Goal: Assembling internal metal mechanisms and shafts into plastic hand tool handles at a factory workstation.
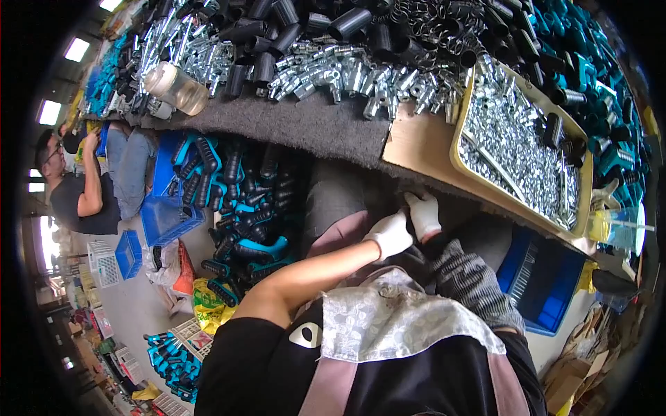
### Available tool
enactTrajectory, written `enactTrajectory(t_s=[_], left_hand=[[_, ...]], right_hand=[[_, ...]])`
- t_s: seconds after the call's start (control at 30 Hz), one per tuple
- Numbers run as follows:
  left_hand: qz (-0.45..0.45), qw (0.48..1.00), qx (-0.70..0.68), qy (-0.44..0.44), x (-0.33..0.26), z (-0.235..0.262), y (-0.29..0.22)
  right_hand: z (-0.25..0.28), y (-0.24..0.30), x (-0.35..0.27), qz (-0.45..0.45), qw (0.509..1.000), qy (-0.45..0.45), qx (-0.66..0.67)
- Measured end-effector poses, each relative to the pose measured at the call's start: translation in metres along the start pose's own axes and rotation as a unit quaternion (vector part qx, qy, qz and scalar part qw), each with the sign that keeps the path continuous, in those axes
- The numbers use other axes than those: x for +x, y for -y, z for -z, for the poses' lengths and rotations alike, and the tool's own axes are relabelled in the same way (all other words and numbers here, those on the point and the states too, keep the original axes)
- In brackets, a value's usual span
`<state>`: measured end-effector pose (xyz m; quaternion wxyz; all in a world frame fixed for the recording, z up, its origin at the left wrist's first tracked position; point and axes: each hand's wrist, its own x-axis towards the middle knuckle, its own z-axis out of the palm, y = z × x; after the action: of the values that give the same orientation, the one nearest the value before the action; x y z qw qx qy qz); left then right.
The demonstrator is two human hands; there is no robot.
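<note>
Both my hands wear white gloves and meet low in front of me, just under the front edge of the workbench (416, 149). My left hand (390, 236) comes in on a bare forearm, its fingers curled, and it presses against my right hand. My right hand (423, 213) comes out of a grey striped sleeve with its fingers pointing up toward the bench edge. Dark cloth lies beneath them. Whether either hand holds anything is hidden. The nearest thing on the bench is a yellow-rimmed tray (457, 142) full of small silver metal parts.
Grey carpet (305, 125) covers the bench, with shiny metal fittings (347, 76), black tubes (277, 35), teal and black handles (596, 69) and a clear plastic jar (177, 87). More handles (243, 201) and blue crates (163, 215) (548, 277) lie below. Another person (76, 191) sits far left.
</note>
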<state>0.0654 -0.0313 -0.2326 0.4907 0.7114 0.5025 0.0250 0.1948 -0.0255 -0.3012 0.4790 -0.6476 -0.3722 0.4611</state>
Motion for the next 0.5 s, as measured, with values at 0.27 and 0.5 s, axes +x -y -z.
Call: enactTrajectory(t_s=[0.27, 0.5], left_hand=[[0.021, 0.999, 0.027, -0.014, 0.019, -0.036, 0.029], [0.032, 0.999, 0.006, -0.01, 0.028, -0.03, 0.04]], right_hand=[[-0.011, -0.013, -0.002, -0.035, 0.976, -0.049, -0.208], [-0.009, -0.011, 0.009, -0.04, 0.995, -0.005, -0.095]])
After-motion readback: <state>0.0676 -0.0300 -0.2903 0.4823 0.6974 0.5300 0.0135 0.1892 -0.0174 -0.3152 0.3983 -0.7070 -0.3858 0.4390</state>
